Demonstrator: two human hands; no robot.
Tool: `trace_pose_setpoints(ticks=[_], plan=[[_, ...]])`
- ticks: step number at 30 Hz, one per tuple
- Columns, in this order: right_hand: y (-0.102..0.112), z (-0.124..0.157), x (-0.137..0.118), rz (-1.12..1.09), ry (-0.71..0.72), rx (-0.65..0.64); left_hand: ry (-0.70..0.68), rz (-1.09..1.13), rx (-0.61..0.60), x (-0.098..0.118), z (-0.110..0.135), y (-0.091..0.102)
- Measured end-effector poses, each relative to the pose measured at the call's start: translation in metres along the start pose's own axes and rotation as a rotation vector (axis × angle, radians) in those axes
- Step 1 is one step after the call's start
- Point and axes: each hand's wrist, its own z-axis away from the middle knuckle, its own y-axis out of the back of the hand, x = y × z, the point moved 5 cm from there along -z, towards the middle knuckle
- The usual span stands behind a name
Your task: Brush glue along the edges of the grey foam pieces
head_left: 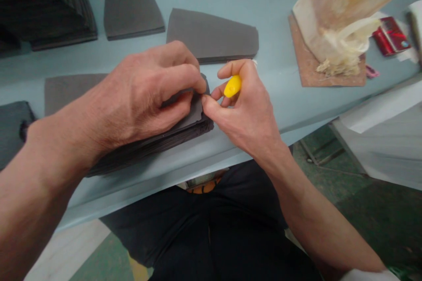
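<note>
A stack of dark grey sheets (151,149) lies near the table's front edge, mostly covered by my left hand (154,88). That hand is closed, its curled fingers and thumb gripping the top sheet near the stack's right end. At the same corner, my right hand (247,101) is closed around a yellow-handled tool (232,86). Its thumb and a fingertip pinch at the sheet's edge, close to my left fingertips. The working end of the tool is hidden by the hand, so its kind does not show.
Behind my hands lie two smaller piles of cut grey pieces (211,37) (132,4). A tall dark stack (59,4) stands back left, another dark pile (13,127) at left. A stained plastic container (343,4) sits on a brown board (306,70) at right, beside a red packet (391,37).
</note>
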Motion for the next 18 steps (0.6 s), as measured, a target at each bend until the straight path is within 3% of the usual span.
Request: trace_pose_setpoints(ticks=[18], plan=[[0.0022,0.0006,0.0008,0.048,-0.062,0.025,-0.01,-0.002,0.009,0.0007,0.0021,-0.0003]])
